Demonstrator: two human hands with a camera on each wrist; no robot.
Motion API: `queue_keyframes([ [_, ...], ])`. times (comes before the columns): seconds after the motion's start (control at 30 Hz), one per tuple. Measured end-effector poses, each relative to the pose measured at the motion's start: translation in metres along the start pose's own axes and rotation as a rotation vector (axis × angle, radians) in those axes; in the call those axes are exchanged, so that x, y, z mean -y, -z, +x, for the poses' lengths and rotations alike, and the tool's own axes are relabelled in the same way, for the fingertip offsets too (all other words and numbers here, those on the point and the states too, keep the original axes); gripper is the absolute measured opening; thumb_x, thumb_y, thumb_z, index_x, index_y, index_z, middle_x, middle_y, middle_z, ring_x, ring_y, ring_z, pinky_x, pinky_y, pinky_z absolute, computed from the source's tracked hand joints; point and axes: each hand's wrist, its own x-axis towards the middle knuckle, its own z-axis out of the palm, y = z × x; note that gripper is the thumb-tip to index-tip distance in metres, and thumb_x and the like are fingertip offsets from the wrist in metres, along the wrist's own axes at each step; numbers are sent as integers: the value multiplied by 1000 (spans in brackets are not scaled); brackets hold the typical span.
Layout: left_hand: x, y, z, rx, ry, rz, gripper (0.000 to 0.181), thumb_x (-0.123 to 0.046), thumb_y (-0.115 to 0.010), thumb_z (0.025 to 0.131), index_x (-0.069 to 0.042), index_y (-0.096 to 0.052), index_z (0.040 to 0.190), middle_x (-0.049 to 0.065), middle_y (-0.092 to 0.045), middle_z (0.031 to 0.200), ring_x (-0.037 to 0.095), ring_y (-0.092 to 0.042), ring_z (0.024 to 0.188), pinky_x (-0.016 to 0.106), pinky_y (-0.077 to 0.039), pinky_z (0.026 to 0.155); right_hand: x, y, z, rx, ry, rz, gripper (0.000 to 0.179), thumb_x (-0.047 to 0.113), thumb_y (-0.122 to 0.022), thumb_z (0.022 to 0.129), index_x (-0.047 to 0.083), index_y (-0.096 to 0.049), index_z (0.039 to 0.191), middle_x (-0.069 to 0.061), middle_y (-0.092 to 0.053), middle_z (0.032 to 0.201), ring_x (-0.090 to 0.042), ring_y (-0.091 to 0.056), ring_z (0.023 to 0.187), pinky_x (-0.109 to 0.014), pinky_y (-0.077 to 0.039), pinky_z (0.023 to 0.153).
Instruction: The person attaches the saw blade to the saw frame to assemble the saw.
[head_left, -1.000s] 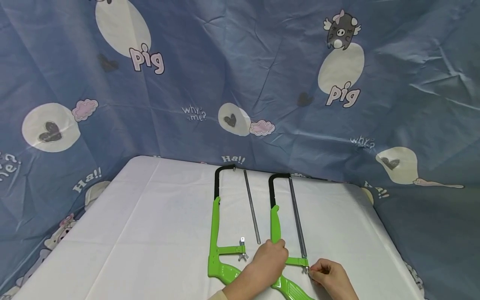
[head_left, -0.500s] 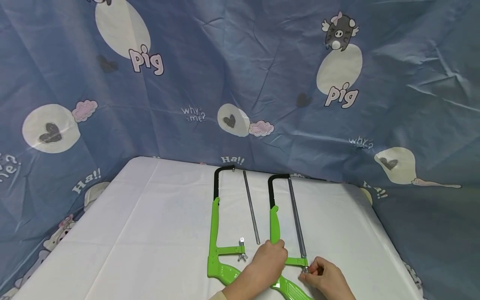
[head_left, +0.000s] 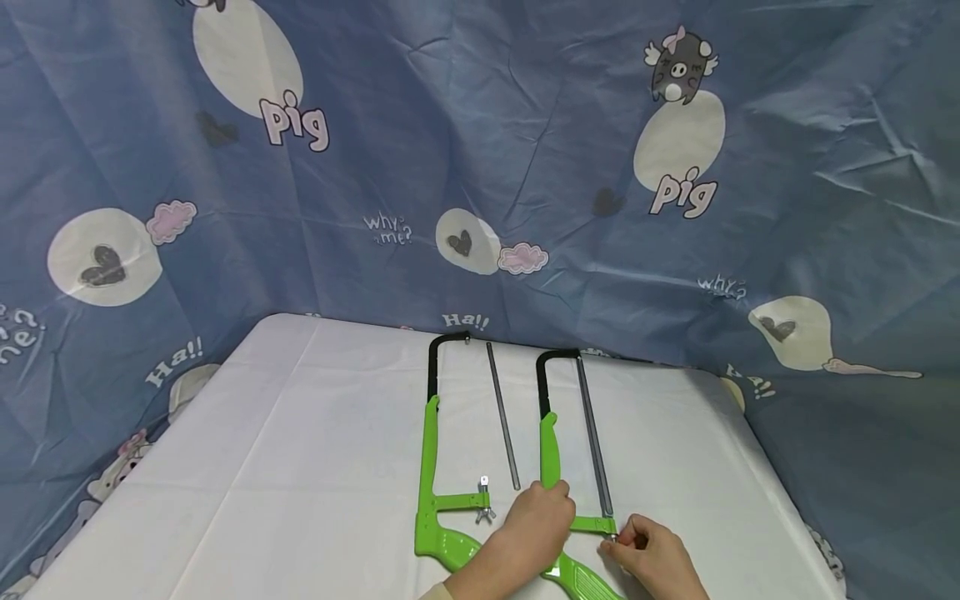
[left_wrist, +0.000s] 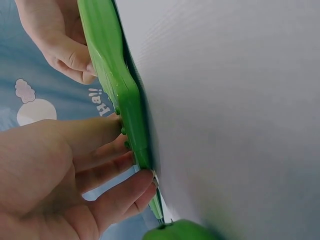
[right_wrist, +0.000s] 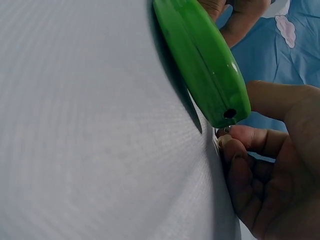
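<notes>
Two hacksaws with green frames and black front ends lie on the white table. My left hand grips the frame of the right hacksaw; in the left wrist view its fingers bend around the green frame. A grey blade spans that hacksaw from its black tip to the lower green arm. At the arm's end, my right hand pinches the small metal wing nut, mostly covered by thumb and forefinger. The green handle partly blocks the right wrist view.
To the left lies the other hacksaw, with no blade fitted and its wing nut exposed. A loose blade lies between the two saws. Blue printed cloth rises behind the white table.
My right hand has shifted slightly left at the wing nut, its fingertips changing position around the wings. The left hand and both hacksaws stay practically in place.
</notes>
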Motion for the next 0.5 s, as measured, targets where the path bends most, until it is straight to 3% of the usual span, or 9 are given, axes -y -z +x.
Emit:
queue_keyframes([
  [0.27, 1, 0, 0, 16, 8, -35, 21, -36, -78, 83, -17, -76, 92, -4, -64, 89, 15, -61, 70, 20, -53, 57, 3, 0, 0, -33, -33, -33, 42, 42, -86, 69, 10, -60, 70, 0, -55, 62, -14, -47, 60, -24, -35, 52],
  [0.5, 1, 0, 0, 22, 9, -41, 22, -37, -78, 83, -17, -76, 92, -4, -64, 88, 15, -60, 70, 20, -53, 59, 3, 0, 1, -46, -29, -42, 40, 40, -85, 72, 10, -59, 68, 2, -53, 59, -13, -44, 56, -24, -33, 49],
])
